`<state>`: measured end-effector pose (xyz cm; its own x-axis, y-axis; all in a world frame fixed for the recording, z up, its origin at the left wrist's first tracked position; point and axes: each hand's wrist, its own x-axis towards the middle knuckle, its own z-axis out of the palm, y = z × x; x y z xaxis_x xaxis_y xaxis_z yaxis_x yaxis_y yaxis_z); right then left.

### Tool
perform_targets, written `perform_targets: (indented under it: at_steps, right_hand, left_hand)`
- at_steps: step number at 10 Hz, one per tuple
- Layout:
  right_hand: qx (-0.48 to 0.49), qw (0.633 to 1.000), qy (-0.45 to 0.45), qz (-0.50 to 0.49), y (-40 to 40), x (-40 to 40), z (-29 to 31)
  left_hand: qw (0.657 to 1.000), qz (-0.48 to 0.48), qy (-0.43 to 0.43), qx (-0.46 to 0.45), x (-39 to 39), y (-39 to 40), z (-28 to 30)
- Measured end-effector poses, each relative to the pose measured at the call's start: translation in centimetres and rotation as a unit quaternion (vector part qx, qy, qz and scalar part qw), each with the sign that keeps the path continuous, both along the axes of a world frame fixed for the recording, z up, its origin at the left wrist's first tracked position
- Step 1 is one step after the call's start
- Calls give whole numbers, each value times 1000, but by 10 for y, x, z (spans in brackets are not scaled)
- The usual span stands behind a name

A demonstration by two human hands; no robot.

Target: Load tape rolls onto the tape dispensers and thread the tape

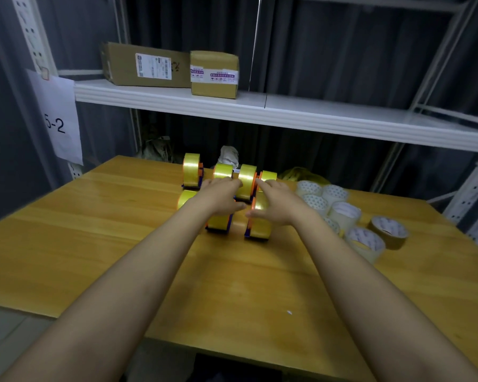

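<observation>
Tape dispensers (243, 201) are standing mostly loaded on the tabletop (122, 244), both hands (221, 198) (273, 205) are resting released on them, while spare rolls (342, 213) are waiting.

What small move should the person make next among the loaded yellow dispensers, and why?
Probably close the left hand and right hand on one near orange-framed dispenser with its yellow tape roll and lift it. Both hands lie open over the cluster, gripping nothing; spare clear tape rolls wait alongside on the wooden table.

Two bare, sleeveless forearms (155, 271).
</observation>
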<state>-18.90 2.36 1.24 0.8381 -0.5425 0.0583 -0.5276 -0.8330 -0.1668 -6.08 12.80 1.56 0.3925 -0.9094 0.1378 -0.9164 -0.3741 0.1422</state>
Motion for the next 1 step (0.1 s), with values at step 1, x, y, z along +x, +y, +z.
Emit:
perform_targets:
  at_steps: [1]
  right_hand:
    - [-47,997,-58,17,1,-9,9]
  left_hand:
    - [999,-6,15,-46,-7,-3,7]
